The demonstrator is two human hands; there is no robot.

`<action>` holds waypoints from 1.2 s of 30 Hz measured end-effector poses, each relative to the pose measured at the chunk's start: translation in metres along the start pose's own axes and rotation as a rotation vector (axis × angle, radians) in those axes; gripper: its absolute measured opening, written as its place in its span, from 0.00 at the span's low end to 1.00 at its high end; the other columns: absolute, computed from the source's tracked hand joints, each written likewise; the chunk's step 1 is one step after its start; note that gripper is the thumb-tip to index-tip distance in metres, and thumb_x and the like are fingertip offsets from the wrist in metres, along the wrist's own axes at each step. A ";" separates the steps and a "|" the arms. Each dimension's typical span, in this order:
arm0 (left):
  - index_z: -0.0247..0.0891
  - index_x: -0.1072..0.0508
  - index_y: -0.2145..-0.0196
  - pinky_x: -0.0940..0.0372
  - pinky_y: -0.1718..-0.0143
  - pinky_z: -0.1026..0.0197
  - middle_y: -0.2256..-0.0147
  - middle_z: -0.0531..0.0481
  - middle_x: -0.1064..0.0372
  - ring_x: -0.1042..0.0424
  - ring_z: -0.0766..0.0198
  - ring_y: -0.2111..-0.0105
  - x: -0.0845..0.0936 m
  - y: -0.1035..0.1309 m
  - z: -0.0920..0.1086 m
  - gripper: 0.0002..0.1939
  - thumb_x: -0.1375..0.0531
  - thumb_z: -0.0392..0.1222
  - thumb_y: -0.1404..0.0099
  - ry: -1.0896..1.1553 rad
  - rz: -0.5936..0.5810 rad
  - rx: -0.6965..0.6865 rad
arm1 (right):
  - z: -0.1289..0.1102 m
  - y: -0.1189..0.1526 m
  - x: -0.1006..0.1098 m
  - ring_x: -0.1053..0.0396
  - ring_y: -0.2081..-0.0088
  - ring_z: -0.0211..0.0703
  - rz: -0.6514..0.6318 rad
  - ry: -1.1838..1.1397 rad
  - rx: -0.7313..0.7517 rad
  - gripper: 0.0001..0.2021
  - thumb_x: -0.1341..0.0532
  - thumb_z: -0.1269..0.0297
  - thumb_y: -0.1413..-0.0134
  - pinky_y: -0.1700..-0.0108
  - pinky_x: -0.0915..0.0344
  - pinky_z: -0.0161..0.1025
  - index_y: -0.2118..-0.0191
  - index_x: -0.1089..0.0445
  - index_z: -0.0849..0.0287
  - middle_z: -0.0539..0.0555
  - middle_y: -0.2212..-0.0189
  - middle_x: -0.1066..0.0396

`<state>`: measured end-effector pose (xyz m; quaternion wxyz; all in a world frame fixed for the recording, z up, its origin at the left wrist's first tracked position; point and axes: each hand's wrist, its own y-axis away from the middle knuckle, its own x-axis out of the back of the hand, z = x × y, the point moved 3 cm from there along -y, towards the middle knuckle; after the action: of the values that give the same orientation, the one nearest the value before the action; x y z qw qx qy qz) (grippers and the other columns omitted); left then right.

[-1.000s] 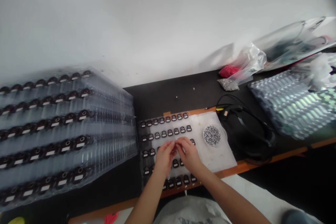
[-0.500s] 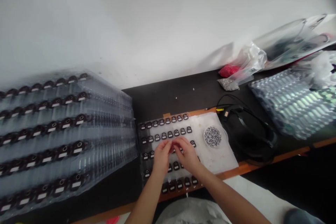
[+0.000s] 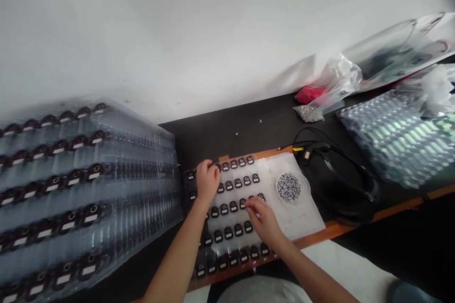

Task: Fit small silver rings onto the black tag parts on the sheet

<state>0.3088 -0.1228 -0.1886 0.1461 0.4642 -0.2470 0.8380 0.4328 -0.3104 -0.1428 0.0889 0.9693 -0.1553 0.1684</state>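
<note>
A clear plastic tray (image 3: 231, 220) holds rows of small black parts (image 3: 228, 232), each with a white label and a round hole or ring. Over the tray's back row, toward its left end, my left hand (image 3: 208, 181) has its fingers curled down onto one of the parts, which they hide. My right hand (image 3: 262, 218) hovers at the right side of the middle row, thumb and forefinger pinched together beside a black part. Whatever is in that pinch is too small to make out. To its right, a round clear dish (image 3: 288, 187) is full of tiny silvery pieces.
Tall stacked clear trays (image 3: 142, 165) of black parts stand at the left. White paper (image 3: 302, 220) lies under the dish. A black headset with cable (image 3: 346, 182), bags of red (image 3: 310, 94) and silvery pieces, and a ribbed clear tray stack (image 3: 401, 137) sit right.
My hands were together over the middle of the tray and have separated. The left went back and left to the back row; the right moved slightly right and toward me.
</note>
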 end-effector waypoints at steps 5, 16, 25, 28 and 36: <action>0.36 0.28 0.74 0.41 0.54 0.50 0.59 0.41 0.37 0.41 0.52 0.56 -0.001 -0.006 0.001 0.08 0.47 0.32 0.42 -0.078 -0.056 -0.115 | 0.000 0.003 0.006 0.34 0.61 0.41 0.003 -0.008 -0.036 0.08 0.47 0.73 0.44 0.58 0.35 0.38 0.63 0.32 0.58 0.54 0.64 0.34; 0.37 0.29 0.74 0.40 0.56 0.50 0.61 0.41 0.36 0.41 0.53 0.57 -0.002 -0.011 -0.003 0.09 0.47 0.32 0.42 -0.083 -0.088 -0.184 | 0.004 0.006 0.009 0.34 0.62 0.41 -0.001 -0.014 -0.063 0.07 0.47 0.72 0.44 0.59 0.35 0.38 0.63 0.33 0.58 0.54 0.64 0.34; 0.37 0.28 0.74 0.40 0.59 0.50 0.61 0.40 0.34 0.40 0.52 0.56 -0.009 -0.013 -0.003 0.10 0.48 0.31 0.41 -0.152 -0.161 -0.254 | 0.005 0.010 0.008 0.34 0.63 0.41 -0.002 -0.017 -0.081 0.08 0.48 0.72 0.44 0.60 0.34 0.38 0.63 0.32 0.58 0.54 0.64 0.34; 0.36 0.28 0.72 0.40 0.60 0.51 0.60 0.39 0.34 0.40 0.51 0.55 -0.010 -0.012 -0.002 0.11 0.50 0.31 0.39 -0.194 -0.200 -0.300 | 0.004 0.010 0.009 0.34 0.63 0.41 -0.006 -0.009 -0.087 0.07 0.47 0.72 0.44 0.60 0.34 0.39 0.64 0.32 0.58 0.54 0.65 0.34; 0.36 0.27 0.69 0.40 0.58 0.50 0.59 0.39 0.34 0.40 0.51 0.53 -0.003 -0.010 -0.002 0.12 0.51 0.30 0.39 -0.199 -0.198 -0.321 | 0.007 0.012 0.007 0.33 0.64 0.41 -0.001 0.003 -0.082 0.08 0.48 0.72 0.44 0.61 0.33 0.38 0.64 0.32 0.58 0.54 0.65 0.33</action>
<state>0.3133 -0.1133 -0.1893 0.2746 0.5376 -0.3436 0.7194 0.4375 -0.3252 -0.1450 0.1290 0.9647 -0.1613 0.1633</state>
